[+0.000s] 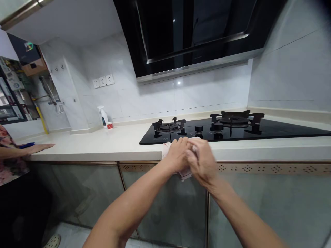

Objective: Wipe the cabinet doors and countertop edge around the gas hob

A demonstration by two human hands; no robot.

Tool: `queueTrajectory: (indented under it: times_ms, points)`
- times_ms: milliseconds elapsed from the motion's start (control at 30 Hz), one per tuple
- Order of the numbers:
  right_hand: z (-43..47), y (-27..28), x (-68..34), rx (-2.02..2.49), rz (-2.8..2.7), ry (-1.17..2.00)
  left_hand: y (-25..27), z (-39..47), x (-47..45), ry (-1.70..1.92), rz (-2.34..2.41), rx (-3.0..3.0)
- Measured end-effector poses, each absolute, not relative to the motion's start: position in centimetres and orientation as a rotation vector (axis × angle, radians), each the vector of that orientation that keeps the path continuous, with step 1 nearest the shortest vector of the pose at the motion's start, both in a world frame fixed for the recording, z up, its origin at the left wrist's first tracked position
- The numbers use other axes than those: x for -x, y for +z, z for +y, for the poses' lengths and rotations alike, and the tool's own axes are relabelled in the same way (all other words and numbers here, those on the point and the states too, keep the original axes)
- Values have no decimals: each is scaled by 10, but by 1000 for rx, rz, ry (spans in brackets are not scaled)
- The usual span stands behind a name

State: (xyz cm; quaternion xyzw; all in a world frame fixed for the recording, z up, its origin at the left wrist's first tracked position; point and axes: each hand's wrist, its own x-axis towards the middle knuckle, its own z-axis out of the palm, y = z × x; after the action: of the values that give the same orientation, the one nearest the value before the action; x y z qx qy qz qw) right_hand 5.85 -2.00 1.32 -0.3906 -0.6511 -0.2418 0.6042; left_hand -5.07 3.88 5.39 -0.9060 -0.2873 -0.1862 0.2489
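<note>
Both my hands are at the counter's front edge, just before the gas stove (186,128). A pale pinkish cloth (166,148) is bunched under and between them, and a corner of it hangs below the edge. My left hand (178,154) is closed over the cloth with its fingers bent. Close beside it, my right hand (204,161) is curled with the cloth in its grip; part of the cloth is hidden by the hands. Behind them on the black glass are two stove knobs (199,130).
A black range hood (191,38) hangs overhead. A spray bottle (102,116) and a red-and-white cup (109,125) stand by the back wall. At the left, another person's hand (41,148) rests on the white countertop (124,142). Cabinet doors (165,206) are below.
</note>
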Motion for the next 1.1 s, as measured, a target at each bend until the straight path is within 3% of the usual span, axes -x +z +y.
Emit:
queueTrajectory:
  times_ms: [233,500,733,933,1100]
  points:
    - [16,8,-33,1070,-1746,-668,80,53,105,-546,-649,2917]
    - [14,18,-54,1110,-2006,-885,91,52,123,-774,-859,3311]
    - [-1,30,-124,1431,-1875,-825,113,85,140,-1413,-1266,2896]
    - [-25,44,-257,1957,-1480,-546,97,105,126,-907,-1055,2845]
    - [-36,67,-357,2270,-996,-385,89,107,114,-505,-1164,2822]
